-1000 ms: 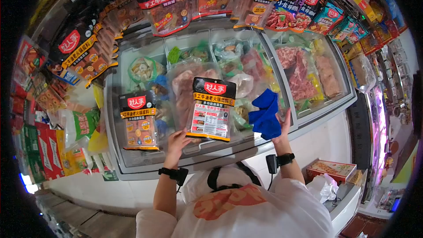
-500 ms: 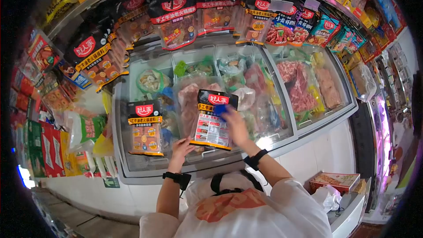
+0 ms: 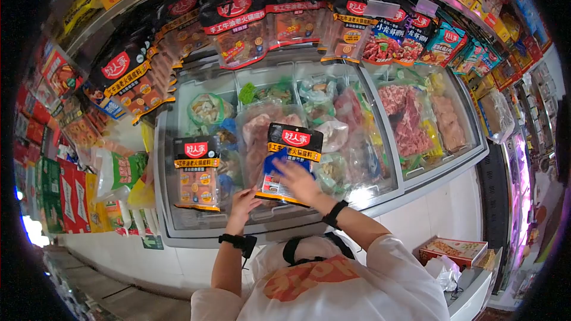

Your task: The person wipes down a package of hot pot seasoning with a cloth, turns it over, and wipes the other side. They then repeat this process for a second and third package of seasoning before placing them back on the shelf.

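Greyish floor (image 3: 122, 297) lower left; pinkish light strip (image 3: 524, 202) right; white glow (image 3: 35, 232) far left.

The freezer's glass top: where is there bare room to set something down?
The glass looks bare right of the held packet, up to the dividing bar, and between it and the left packet. It's crowded around the left hand, right hand and blue cloth, and behind, where packets hang.

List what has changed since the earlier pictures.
The right hand has carried the blue cloth leftward from beside the packet onto its printed face, then further left and down. Nothing new was visibly grasped or dropped. The left hand stays at the packet's lower left corner; the second packet still lies to the left.
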`<state>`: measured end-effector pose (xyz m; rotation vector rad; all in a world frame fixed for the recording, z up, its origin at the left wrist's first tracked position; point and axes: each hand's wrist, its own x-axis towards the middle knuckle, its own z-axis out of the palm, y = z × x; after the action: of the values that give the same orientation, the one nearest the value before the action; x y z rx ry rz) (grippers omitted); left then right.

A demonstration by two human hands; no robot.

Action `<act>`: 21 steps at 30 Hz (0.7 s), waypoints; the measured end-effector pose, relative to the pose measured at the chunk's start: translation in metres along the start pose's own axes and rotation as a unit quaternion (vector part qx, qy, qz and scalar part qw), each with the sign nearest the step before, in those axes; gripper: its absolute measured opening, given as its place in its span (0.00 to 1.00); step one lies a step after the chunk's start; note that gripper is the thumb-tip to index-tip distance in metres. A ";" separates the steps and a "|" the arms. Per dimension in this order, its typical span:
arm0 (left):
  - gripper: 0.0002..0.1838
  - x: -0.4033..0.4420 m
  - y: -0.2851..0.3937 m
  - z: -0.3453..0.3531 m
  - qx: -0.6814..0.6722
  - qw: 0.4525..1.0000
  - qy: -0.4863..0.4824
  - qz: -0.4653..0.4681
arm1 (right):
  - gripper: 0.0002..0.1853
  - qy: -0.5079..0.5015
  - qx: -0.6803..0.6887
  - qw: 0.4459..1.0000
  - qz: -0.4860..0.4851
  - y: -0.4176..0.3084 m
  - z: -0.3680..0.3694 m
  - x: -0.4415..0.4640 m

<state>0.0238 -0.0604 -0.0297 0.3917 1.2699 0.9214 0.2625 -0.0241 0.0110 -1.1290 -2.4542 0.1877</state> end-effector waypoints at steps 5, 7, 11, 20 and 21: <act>0.19 -0.008 0.000 -0.003 -0.008 0.999 -0.024 0.033 | 0.24 -0.056 0.043 0.978 -0.197 0.007 -0.006 -0.006; 0.20 -0.010 0.005 0.004 0.014 0.999 -0.019 0.028 | 0.26 -0.080 0.055 0.987 -0.131 0.039 -0.011 -0.013; 0.21 -0.003 -0.004 -0.005 0.012 0.999 -0.038 0.037 | 0.28 0.120 0.201 0.958 0.166 0.084 -0.006 -0.003; 0.18 -0.004 0.003 -0.006 0.028 0.999 -0.040 0.002 | 0.36 -0.041 0.141 0.988 -0.044 0.039 -0.025 -0.081; 0.15 -0.002 0.003 -0.008 0.014 0.999 -0.047 -0.002 | 0.37 -0.080 0.137 0.985 -0.065 0.032 -0.026 -0.094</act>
<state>0.0153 -0.0625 -0.0287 0.4495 1.1990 0.8728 0.3500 -0.0752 -0.0058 -0.8610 -2.5327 0.5781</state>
